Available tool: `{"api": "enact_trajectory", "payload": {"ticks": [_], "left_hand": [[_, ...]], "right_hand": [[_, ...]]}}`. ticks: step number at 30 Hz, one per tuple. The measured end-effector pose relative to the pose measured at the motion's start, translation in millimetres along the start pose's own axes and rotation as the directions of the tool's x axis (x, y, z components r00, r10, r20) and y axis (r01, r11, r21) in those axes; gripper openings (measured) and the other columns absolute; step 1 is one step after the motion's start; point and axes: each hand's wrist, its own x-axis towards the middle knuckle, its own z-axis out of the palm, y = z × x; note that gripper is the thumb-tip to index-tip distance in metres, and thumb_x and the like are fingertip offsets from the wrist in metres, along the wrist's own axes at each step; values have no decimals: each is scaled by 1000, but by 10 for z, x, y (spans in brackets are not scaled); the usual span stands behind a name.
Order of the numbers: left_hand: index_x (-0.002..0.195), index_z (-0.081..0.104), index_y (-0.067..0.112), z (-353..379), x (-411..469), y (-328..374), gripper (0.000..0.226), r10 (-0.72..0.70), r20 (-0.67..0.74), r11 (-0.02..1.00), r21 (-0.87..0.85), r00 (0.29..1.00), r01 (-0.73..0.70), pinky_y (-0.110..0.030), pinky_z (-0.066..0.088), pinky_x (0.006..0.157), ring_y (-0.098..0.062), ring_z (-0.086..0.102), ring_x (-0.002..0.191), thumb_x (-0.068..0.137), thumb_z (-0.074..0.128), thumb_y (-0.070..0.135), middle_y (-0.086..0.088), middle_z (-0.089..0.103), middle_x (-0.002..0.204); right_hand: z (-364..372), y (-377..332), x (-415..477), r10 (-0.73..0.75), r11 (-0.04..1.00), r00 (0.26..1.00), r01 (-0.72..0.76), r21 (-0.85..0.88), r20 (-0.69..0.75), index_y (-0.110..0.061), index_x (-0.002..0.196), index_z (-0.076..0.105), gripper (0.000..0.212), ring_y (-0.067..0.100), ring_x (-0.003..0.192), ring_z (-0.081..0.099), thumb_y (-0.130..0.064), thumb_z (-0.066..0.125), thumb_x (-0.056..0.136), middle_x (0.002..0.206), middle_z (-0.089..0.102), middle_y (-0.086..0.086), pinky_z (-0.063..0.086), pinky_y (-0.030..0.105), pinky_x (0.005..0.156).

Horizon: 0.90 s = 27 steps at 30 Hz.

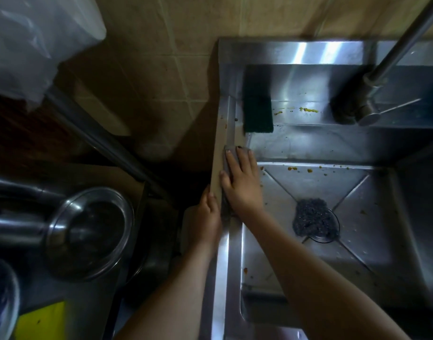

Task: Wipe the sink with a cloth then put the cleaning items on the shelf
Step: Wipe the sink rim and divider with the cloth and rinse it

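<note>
Forearms reach in; the right hand (242, 185) presses flat on a soft, light, probably damp cloth (232, 148) on the sink (222, 266) rim; the left hand (208, 214) rests open alongside. Any edge can be pinched.

2 forearms (308, 266) enter from the lower edge of the frame, both bare up to the wrist. The left hand (205, 214) and right hand (242, 182) are uncovered. Fingernails are short. 1 right fingertip shows a dark mark, nature indeterminate.
</note>
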Motion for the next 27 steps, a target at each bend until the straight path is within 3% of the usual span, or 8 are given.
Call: {"api": "enact_trajectory", "payload": {"ticks": [3, 7, 14, 16, 20, 22, 25, 27], "left_hand": [[133, 46, 28, 8, 30, 38, 41, -10, -9, 999, 30, 1000, 10, -24, 35, 73, -30, 60, 99, 98, 26, 40, -12, 64, 113], [135, 43, 27, -21, 4, 69, 42, -9, 34, 999, 41, 999, 8, -25, 37, 77, -33, 57, 106, 99, 25, 39, -13, 62, 118], [140, 37, 23, -36, 64, 47, 42, -36, 161, 992, -114, 986, 55, -31, 35, 98, -30, 47, 122, 100, 29, 33, -11, 50, 136], [140, 36, 24, -54, 125, 80, 42, -27, 195, 985, -161, 980, 59, -32, 37, 97, -29, 48, 121, 99, 32, 33, -10, 49, 136], [142, 30, 28, -76, 397, 324, 46, -4, 285, 977, -204, 959, 65, -41, 39, 101, -27, 47, 122, 98, 28, 42, -7, 43, 140], [142, 30, 29, -59, 561, 485, 46, 46, 327, 961, -274, 944, 49, -39, 40, 98, -22, 47, 121, 98, 26, 43, -5, 41, 142], [136, 39, 29, -11, 817, 702, 45, -14, 322, 887, -434, 947, 160, -35, 43, 87, -12, 52, 99, 97, 25, 47, -3, 47, 132], [131, 44, 27, 37, 976, 780, 44, -58, 322, 857, -469, 945, 212, -32, 41, 82, -8, 51, 85, 97, 25, 47, -4, 51, 124]], "right_hand": [[-23, -58, -180, 30, 996, 999, -28, 84, -28, -24, 146, 27, 52, 24, 145, 0, -31, 42, 98, 157, 16, 5, -8, 21, 111], [-51, -134, -391, 160, 962, 986, -143, 234, -53, -18, 144, 33, 49, 22, 144, 12, -23, 45, 97, 156, 18, 6, 10, 28, 116], [-215, -209, -432, 235, 899, 971, -199, 390, -48, -15, 141, 38, 45, 12, 138, 27, -12, 45, 97, 150, 31, 5, 18, 12, 107], [-275, -227, -353, 223, 903, 973, -183, 389, -58, -15, 142, 37, 46, 12, 137, 28, -12, 45, 97, 149, 32, 5, 17, 9, 103], [-367, -312, -43, 183, 916, 979, -135, 379, -95, -15, 142, 37, 46, 16, 140, 26, -14, 45, 97, 151, 31, 4, 17, 17, 110], [-385, -361, 155, 143, 923, 984, -92, 374, -110, -16, 142, 37, 46, 15, 140, 27, -16, 45, 97, 150, 33, 4, 18, 18, 111], [-342, -372, 472, 73, 956, 988, -31, 292, -134, -16, 143, 36, 47, 18, 142, 23, -17, 45, 97, 152, 31, 6, 15, 21, 113], [-247, -331, 652, 46, 978, 993, -22, 207, -111, -15, 144, 33, 49, 23, 145, 11, -18, 45, 97, 155, 23, 9, 7, 26, 115]]}}
